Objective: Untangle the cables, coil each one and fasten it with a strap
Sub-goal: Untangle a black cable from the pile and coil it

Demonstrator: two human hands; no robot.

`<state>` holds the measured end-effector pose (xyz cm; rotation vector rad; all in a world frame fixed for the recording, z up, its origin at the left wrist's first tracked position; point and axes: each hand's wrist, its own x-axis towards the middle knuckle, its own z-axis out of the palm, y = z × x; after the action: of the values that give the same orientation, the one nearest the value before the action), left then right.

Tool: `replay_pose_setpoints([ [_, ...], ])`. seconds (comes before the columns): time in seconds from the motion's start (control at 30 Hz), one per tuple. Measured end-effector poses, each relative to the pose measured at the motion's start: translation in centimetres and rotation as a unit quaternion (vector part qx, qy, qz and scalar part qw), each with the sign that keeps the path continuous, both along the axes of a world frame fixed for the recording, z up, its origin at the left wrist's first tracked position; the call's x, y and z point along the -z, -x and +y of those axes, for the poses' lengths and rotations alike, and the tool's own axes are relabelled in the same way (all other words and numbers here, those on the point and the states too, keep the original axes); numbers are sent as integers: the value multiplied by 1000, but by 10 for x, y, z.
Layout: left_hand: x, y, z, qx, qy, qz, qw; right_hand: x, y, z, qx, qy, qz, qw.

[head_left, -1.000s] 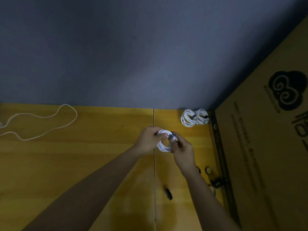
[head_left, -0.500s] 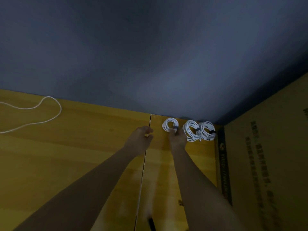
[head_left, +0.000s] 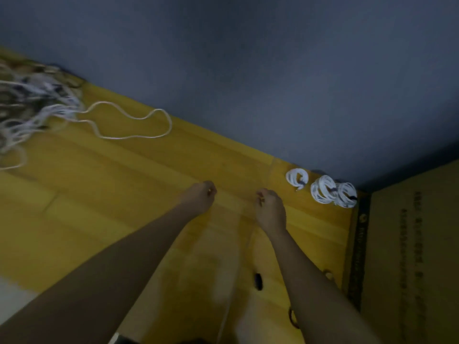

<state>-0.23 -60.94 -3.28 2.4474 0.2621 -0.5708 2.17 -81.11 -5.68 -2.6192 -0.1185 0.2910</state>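
Yellow wooden table [head_left: 139,184] against a grey wall, dim light. Nearest: a black strap [head_left: 258,281] lying btwn the forearms. Left hand [head_left: 200,197] and right hand [head_left: 270,207] hover loosely curled, both empty. Further back-right, three coiled cables [head_left: 323,188] strapped, by the cardboard box [head_left: 409,244]: done. Far left, tangled cables [head_left: 32,105] w/ one loose loop, all left to do.

Your one head camera looks forward and down at the yellow wooden table [head_left: 139,184]. It sits close above your arms. The far left looks blurry, maybe tangled cables.
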Motion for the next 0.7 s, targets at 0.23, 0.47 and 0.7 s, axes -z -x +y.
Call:
replay_pose_setpoints([
  [0.23, -6, 120, 185, -115, -114, 35, 986, -20, 32, 171, -199, 71, -42, 977],
  [0.47, -27, 214, 384, -221, -128, 0, 967, -38, 71, 389, -260, 93, -54, 960],
  [0.7, -48, 268, 545, -261, -157, -34, 952, -50, 106, 568, -267, 102, -65, 956],
])
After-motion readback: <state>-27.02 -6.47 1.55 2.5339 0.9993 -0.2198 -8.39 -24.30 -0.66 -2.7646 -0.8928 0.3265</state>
